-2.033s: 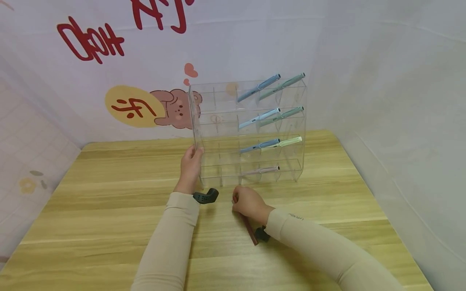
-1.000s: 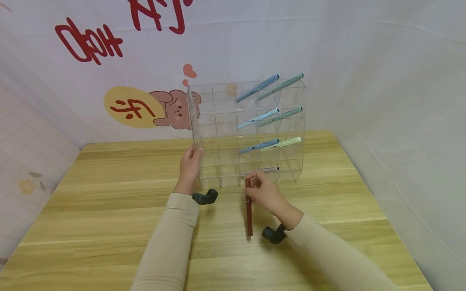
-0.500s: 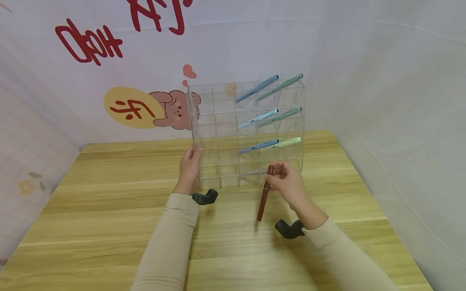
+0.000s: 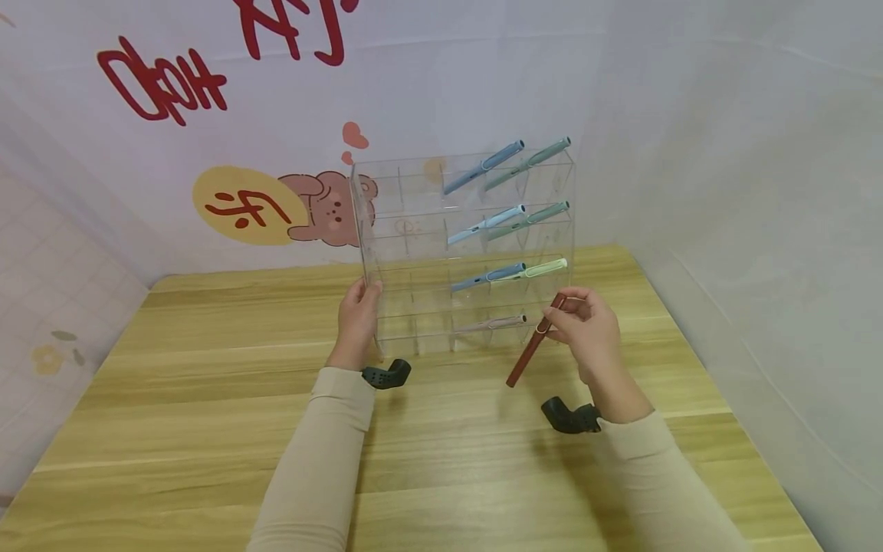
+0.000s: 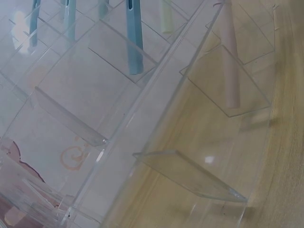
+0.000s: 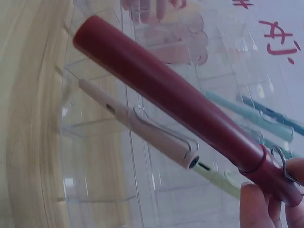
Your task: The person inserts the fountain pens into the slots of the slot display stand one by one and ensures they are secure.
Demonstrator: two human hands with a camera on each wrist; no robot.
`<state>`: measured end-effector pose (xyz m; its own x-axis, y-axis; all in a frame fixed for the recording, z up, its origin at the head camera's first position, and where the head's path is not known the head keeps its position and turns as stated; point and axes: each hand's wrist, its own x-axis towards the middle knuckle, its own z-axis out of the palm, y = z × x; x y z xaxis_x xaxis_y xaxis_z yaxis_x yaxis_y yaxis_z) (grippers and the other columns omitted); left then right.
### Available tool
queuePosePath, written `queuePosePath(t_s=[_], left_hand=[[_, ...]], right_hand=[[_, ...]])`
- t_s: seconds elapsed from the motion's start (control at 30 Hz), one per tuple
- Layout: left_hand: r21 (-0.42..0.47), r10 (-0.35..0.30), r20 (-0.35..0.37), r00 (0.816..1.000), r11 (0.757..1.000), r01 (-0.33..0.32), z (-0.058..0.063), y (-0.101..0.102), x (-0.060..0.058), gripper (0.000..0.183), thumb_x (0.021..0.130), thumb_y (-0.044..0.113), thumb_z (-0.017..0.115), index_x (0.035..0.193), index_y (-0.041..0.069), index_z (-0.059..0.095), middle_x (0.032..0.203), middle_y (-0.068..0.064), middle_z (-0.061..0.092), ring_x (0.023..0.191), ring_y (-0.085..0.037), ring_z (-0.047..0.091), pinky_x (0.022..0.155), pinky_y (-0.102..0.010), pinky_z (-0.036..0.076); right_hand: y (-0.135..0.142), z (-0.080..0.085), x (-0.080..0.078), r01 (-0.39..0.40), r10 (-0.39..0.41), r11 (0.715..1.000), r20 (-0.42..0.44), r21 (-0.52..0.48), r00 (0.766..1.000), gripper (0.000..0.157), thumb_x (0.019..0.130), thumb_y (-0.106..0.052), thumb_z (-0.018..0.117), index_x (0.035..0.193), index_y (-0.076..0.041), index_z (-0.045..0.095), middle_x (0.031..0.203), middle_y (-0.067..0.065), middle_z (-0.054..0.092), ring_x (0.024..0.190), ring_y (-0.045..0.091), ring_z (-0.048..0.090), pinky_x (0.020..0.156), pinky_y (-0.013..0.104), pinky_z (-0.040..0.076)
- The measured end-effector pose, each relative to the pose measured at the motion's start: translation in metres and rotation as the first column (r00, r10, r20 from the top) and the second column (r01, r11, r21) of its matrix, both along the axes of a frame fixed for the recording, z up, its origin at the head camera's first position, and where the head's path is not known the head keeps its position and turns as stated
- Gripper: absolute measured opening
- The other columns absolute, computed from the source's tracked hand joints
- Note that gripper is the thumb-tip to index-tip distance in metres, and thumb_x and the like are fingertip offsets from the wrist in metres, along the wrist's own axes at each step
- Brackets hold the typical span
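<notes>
A clear acrylic pen rack [image 4: 407, 326] with stepped tiers stands on the table. My left hand [image 4: 359, 318] grips its left side panel near the bottom, thumb at the front edge. In my right hand [image 4: 593, 330], a dark red pen [image 4: 527, 356] is pinched by its capped end between thumb and fingers. The pen slants down to the left, in front of the rack's lower right corner. In the right wrist view, its barrel crosses in front of a pale pink pen [image 6: 161, 140] lying in the lowest tier. The left hand is out of sight in its own wrist view.
Blue pens [image 4: 486, 167], green pens [image 4: 531, 221], a light blue pen [image 4: 486, 226] and a pale yellow-green pen [image 4: 545, 268] lie in the upper tiers' right compartments. A white printed cloth [image 4: 469, 92] hangs behind the wooden table [image 4: 207, 399]. Black wrist-worn devices [image 4: 569, 415] project from both wrists.
My right hand has lifted the dark red pen off the table and carried it right and up toward the rack's lower right corner, tilting it. The left hand stays on the rack.
</notes>
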<state>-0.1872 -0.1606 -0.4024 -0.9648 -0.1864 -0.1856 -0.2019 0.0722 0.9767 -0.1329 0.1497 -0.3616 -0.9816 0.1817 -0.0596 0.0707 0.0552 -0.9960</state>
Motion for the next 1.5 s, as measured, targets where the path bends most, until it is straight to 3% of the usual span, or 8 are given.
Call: queuePosePath(t_s=[0.3,0.53,0.8,1.03,1.3,1.5], left_hand=[[0.0,-0.004,0.001,1.0,1.0,0.004,0.0,0.0,0.0,0.056,0.099,0.048,0.045,0.148,0.02,0.038,0.15,-0.003,0.037,0.14,-0.024,0.029,0.113,-0.05,0.023],[0.002,-0.002,-0.004,1.0,1.0,0.002,0.001,0.001,0.001,0.055,0.099,0.047,0.045,0.147,0.02,0.039,0.149,-0.003,0.038,0.139,-0.023,0.029,0.113,-0.05,0.024],[0.003,-0.001,-0.001,1.0,1.0,0.001,0.0,0.0,0.0,0.055,0.1,0.047,0.045,0.147,0.02,0.039,0.15,-0.003,0.037,0.139,-0.024,0.029,0.113,-0.05,0.024],[-0.003,0.006,0.007,1.0,1.0,-0.006,0.0,0.0,0.0,0.055,0.1,0.047,0.045,0.148,0.02,0.038,0.151,-0.003,0.036,0.14,-0.024,0.029,0.113,-0.05,0.024],[-0.012,0.012,0.019,1.0,1.0,-0.012,0.001,0.001,0.0,0.057,0.099,0.047,0.045,0.148,0.02,0.038,0.152,-0.004,0.036,0.141,-0.025,0.028,0.113,-0.05,0.024],[-0.011,0.009,0.02,1.0,1.0,-0.009,0.001,0.001,0.0,0.057,0.099,0.047,0.045,0.149,0.02,0.037,0.151,-0.004,0.037,0.14,-0.024,0.029,0.113,-0.051,0.024]], right_hand=[[0.015,-0.005,-0.004,0.162,-0.164,0.977,-0.008,-0.137,0.986,0.028,0.09,0.0,0.063,0.111,-0.012,0.049,0.094,0.003,0.053,0.076,0.009,0.063,0.066,0.023,0.056],[0.02,-0.007,-0.009,0.291,-0.327,0.902,-0.062,-0.318,0.943,0.03,0.088,0.006,0.062,0.109,-0.01,0.048,0.096,0.007,0.053,0.077,0.013,0.062,0.066,0.023,0.056],[0.021,-0.012,-0.014,0.36,-0.42,0.86,-0.099,-0.362,0.902,0.032,0.088,0.005,0.063,0.113,-0.007,0.046,0.102,0.009,0.051,0.082,0.015,0.062,0.069,0.023,0.056],[0.015,-0.021,-0.02,0.389,-0.464,0.826,-0.1,-0.409,0.88,0.031,0.089,0.006,0.061,0.109,-0.01,0.044,0.102,0.009,0.048,0.086,0.016,0.058,0.073,0.025,0.056],[0.004,-0.035,-0.022,0.398,-0.455,0.847,-0.094,-0.352,0.886,0.029,0.09,0.004,0.06,0.107,-0.012,0.043,0.102,0.006,0.048,0.083,0.011,0.057,0.073,0.022,0.056],[-0.006,-0.044,-0.024,0.399,-0.457,0.848,-0.1,-0.348,0.884,0.029,0.09,0.005,0.06,0.103,-0.014,0.043,0.101,0.006,0.048,0.084,0.011,0.057,0.073,0.023,0.055]])
